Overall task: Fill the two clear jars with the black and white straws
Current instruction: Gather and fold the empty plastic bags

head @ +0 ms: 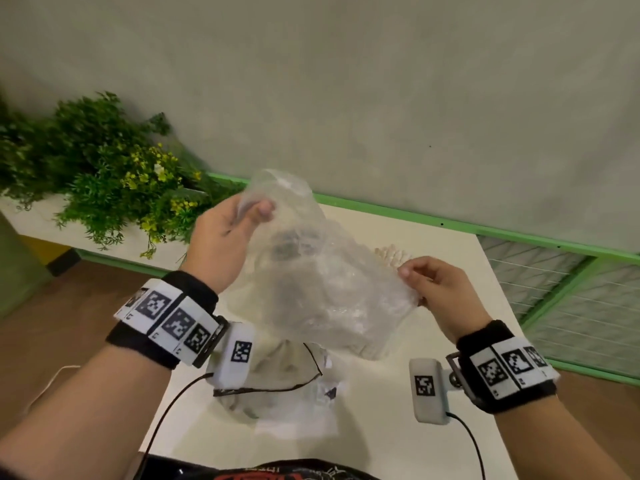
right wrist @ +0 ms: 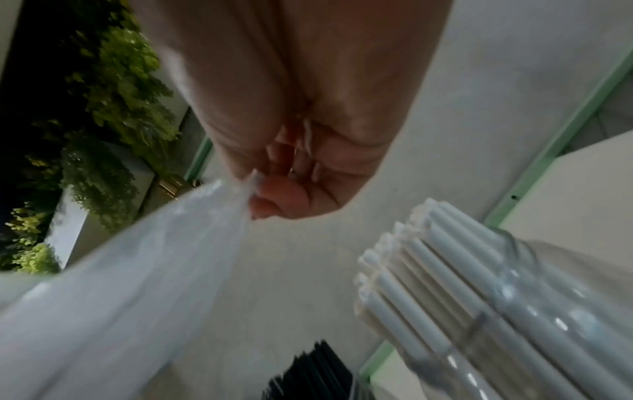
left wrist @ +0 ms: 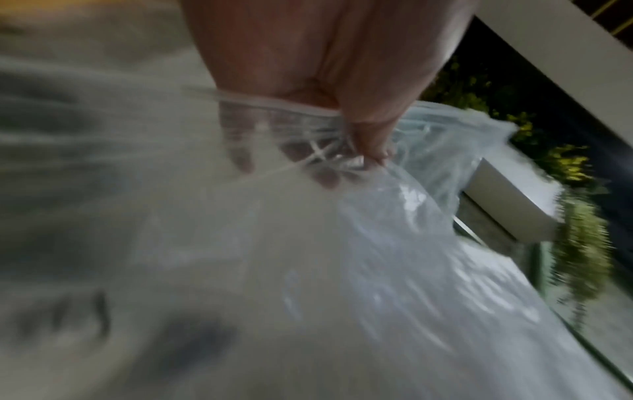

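Straws, white [right wrist: 428, 273] ones, are standing upright in a clear jar [right wrist: 534, 305] at my right hand's [head: 438, 289] five o'clock; black straws [right wrist: 315, 370] are sitting beneath. Both hands are pinching an empty plastic bag [head: 322, 285], my left hand [head: 225, 237] at ten o'clock, over the counter [head: 450, 244].

Crinkled, glossy clear plastic bag [head: 322, 289]; smooth matt white straws [right wrist: 421, 273]; shiny clear jar [right wrist: 534, 305]; matt pale tabletop [head: 433, 341].

Left hand [head: 225, 237], right hand [head: 434, 285]: raised, pinching.
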A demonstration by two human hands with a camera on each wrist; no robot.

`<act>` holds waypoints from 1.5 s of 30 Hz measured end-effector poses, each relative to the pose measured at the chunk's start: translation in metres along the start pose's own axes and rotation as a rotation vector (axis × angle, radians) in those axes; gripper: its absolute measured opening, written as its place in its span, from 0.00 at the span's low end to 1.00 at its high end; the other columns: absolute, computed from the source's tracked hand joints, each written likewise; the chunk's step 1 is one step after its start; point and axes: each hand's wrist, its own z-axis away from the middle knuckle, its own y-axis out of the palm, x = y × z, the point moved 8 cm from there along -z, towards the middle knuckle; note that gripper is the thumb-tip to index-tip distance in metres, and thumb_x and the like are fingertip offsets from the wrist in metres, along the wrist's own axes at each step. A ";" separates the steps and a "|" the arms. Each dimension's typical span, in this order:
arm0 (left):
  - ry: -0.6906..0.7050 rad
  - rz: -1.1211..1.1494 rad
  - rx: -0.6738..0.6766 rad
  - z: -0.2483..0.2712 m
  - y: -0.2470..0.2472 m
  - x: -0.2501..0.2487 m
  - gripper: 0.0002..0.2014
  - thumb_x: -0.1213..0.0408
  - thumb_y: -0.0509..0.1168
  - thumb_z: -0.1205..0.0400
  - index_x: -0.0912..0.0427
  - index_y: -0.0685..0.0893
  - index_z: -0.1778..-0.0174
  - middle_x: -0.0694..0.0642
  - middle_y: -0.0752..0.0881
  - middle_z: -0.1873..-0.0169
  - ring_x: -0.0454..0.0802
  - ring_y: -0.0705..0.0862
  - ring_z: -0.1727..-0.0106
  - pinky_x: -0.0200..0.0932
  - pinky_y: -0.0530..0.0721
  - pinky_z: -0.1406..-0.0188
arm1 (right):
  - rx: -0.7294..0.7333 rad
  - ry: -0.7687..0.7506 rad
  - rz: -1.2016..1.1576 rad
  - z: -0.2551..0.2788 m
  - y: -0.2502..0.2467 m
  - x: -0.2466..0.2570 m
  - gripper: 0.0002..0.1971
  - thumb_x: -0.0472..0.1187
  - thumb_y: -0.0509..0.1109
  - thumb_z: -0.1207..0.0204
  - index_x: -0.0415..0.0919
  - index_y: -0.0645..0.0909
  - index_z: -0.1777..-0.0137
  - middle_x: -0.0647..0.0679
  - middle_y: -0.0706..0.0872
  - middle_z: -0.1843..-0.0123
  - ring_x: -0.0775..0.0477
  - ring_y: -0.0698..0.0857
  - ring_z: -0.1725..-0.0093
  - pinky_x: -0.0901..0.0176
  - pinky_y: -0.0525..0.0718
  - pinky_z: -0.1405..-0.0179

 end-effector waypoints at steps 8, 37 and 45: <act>-0.180 0.136 -0.128 -0.005 -0.027 0.041 0.12 0.56 0.60 0.15 0.48 0.86 0.62 0.49 0.86 0.63 0.47 0.82 0.58 0.53 0.81 0.49 | -0.292 -0.227 -0.170 -0.012 -0.039 0.045 0.05 0.47 0.71 0.23 0.46 0.83 0.53 0.58 0.85 0.67 0.59 0.80 0.67 0.67 0.79 0.66; -0.813 0.305 0.104 0.100 0.037 0.142 0.09 0.54 0.64 0.18 0.54 0.81 0.47 0.54 0.86 0.46 0.51 0.84 0.44 0.50 0.83 0.47 | -0.178 0.196 -0.288 0.015 0.060 -0.061 0.29 0.61 0.70 0.31 0.39 0.80 0.39 0.49 0.87 0.45 0.53 0.85 0.47 0.53 0.83 0.49; -0.697 0.090 -0.026 0.074 0.019 0.180 0.12 0.53 0.56 0.14 0.59 0.76 0.47 0.67 0.82 0.52 0.64 0.83 0.50 0.56 0.82 0.52 | 0.084 0.327 -0.184 0.038 0.071 -0.082 0.23 0.29 0.77 0.29 0.43 0.76 0.36 0.46 0.79 0.62 0.51 0.84 0.63 0.59 0.85 0.60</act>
